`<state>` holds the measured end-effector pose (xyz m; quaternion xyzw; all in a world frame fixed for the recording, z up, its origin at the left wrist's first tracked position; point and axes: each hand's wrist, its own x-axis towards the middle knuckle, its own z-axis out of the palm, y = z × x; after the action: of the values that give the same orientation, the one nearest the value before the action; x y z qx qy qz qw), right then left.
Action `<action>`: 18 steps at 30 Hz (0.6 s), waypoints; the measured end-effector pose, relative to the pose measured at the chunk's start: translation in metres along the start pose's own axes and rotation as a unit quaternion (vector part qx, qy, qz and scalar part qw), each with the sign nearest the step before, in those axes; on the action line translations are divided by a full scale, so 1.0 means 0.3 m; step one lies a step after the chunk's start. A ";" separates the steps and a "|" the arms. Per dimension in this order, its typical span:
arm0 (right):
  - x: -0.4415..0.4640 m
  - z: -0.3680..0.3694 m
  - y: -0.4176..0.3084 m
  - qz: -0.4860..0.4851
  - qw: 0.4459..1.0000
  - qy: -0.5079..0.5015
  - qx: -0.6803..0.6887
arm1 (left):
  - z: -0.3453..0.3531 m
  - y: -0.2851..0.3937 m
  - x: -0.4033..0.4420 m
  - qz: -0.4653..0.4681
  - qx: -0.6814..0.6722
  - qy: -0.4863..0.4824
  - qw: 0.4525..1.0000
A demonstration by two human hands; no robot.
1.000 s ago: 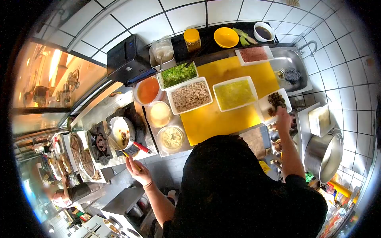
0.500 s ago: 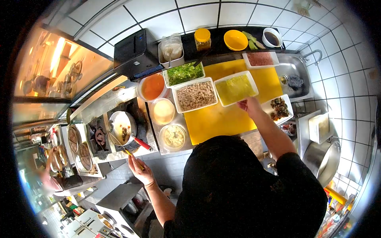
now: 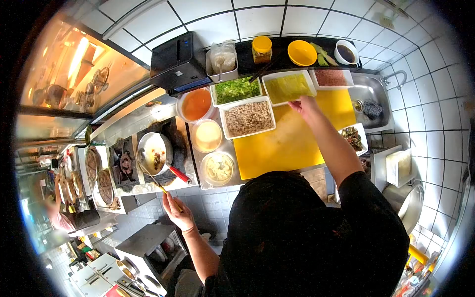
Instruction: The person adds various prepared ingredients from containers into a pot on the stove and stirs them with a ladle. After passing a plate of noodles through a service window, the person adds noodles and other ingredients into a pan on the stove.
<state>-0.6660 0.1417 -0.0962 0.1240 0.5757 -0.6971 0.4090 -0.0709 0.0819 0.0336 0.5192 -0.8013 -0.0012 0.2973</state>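
My left hand (image 3: pixel 178 213) is closed around a thin utensil with a yellow handle (image 3: pixel 163 188). Its far end reaches the near rim of a white-looking pan (image 3: pixel 152 152), where dark bits lie on a pale inside; I cannot make out the utensil's head. The pan sits on a burner, its red handle (image 3: pixel 179 174) pointing toward me. My right hand (image 3: pixel 304 107) grips the near edge of a white tray (image 3: pixel 288 88) of yellow-green food, at the back of the yellow cutting board (image 3: pixel 282 151). Left of it stand a tray of chopped greens (image 3: pixel 237 90) and one of minced meat (image 3: pixel 248 119).
Round tubs of orange liquid (image 3: pixel 196 104), cream-coloured contents (image 3: pixel 207 136) and pale pieces (image 3: pixel 218 168) line the stove side. Right are a tray of reddish meat (image 3: pixel 331 78), a tray of dark chopped food (image 3: pixel 351 138) and a sink (image 3: pixel 378 94). A co-worker (image 3: pixel 57 213) is far left.
The tray of yellow-green food has moved back, away from me, with my right hand on it, and now stands beside the reddish meat. My left hand stays by the pan.
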 end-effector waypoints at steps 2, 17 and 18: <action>0.003 0.060 -0.024 -0.003 1.000 0.003 0.012 | -0.007 0.013 0.003 0.012 0.010 0.003 1.000; -0.144 -0.486 -0.233 -0.356 0.793 0.127 -0.478 | -0.003 -0.049 0.008 0.043 0.015 -0.001 0.999; -0.297 -0.521 -0.342 -0.280 0.819 0.229 -0.444 | 0.000 -0.067 0.008 0.034 0.010 -0.004 0.999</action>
<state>-0.7290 0.3215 -0.0148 -0.0816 0.9099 -0.4018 0.0627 -0.0550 0.0706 0.0286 0.4949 -0.8196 0.0147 0.2883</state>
